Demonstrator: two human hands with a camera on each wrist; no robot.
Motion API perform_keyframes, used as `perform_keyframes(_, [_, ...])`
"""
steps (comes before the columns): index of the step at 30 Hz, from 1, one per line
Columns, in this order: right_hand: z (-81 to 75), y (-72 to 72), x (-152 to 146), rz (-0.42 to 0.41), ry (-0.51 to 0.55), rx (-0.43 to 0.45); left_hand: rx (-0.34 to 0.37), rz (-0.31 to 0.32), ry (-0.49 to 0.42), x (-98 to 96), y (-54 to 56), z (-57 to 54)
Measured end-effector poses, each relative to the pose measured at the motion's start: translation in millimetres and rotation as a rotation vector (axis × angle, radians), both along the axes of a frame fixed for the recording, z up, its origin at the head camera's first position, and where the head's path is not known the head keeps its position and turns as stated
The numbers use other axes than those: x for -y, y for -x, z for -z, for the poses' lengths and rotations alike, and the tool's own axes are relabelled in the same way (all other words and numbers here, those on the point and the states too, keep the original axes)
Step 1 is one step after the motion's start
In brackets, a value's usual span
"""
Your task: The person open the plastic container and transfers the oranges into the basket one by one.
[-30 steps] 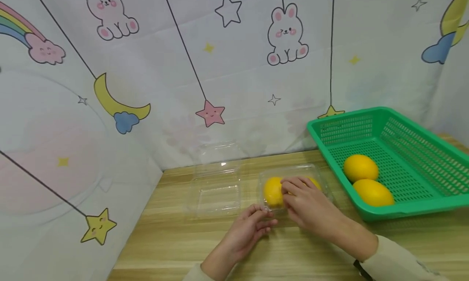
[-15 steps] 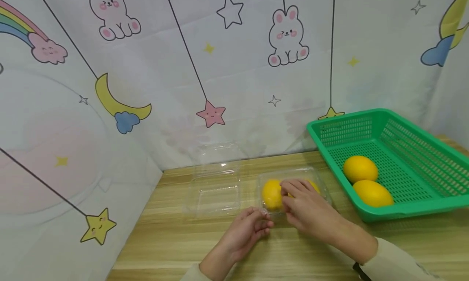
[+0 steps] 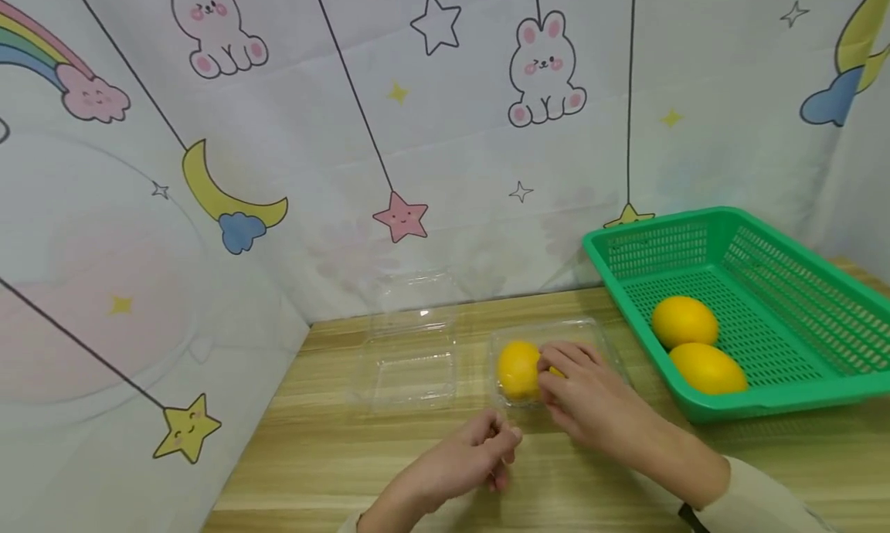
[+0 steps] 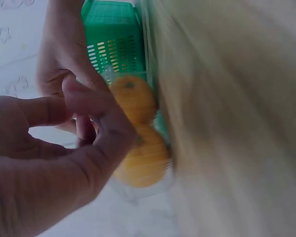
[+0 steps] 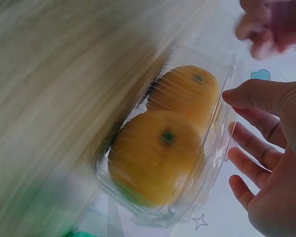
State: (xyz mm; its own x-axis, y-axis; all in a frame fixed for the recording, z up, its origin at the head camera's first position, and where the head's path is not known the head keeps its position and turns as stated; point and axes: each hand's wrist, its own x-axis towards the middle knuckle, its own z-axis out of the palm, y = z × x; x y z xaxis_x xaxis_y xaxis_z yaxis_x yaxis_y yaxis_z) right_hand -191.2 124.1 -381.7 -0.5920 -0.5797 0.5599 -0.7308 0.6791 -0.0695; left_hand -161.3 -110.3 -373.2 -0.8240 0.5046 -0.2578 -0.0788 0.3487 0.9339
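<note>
Two round yellow-orange fruits (image 3: 518, 369) are seated side by side in a clear plastic clamshell box (image 3: 565, 331), placed right of centre in the lower half of the head frame. Green stem spots are shown on both fruits in the right wrist view; in the head view the second fruit is mostly covered by the right hand.

Right hand (image 3: 591, 394): held over the right part of the box, fingers extended and relaxed, nothing gripped. Thumb tip is seen at the lid edge in the right wrist view; firm contact can't be confirmed.

Left hand (image 3: 473, 456): held just below the box's near left corner, apart from it, fingers loosely bent, nothing seen between them.

Another clear plastic clamshell box (image 3: 416, 378) is set left of the filled one, its lid tipped up at the rear. A green perforated plastic basket (image 3: 786, 403) is placed at the right of the frame, with two more yellow-orange fruits (image 3: 684, 322) touching at its left side.

All of it is carried by a light wood-grain tabletop (image 3: 313, 456). The upper frame is filled by a white cloth backdrop (image 3: 473, 147), printed with rabbits, stars and moons.
</note>
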Motion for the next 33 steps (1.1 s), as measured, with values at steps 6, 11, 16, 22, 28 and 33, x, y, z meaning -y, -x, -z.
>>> perform_keyframes(6, [-2.0, -2.3, -5.5, 0.039, -0.018, 0.044, -0.471, 0.038, 0.116, -17.4, 3.0, -12.6])
perform_keyframes(11, [-0.3, -4.7, -9.8, 0.065, -0.017, 0.063, -0.806, 0.033, 0.286, -37.9, 7.3, -11.7])
perform_keyframes(16, [1.4, -6.7, -14.8, 0.092, -0.013, 0.053, -0.98, 0.039, 0.493, -48.7, 9.7, -10.7])
perform_keyframes(22, [-1.2, -11.9, -22.9, 0.124, -0.018, 0.086, -0.996, 0.03, 0.637, -47.6, 11.4, -8.2])
perform_keyframes(28, [0.0, -18.0, -34.7, 0.145, 0.01, 0.065, -1.051, 0.022, 0.674, -48.7, 14.3, -7.6])
perform_keyframes(33, [6.9, -30.7, -40.5, 0.121, 0.116, 0.11, -1.12, 0.015, 0.741, -53.3, 18.6, -7.0])
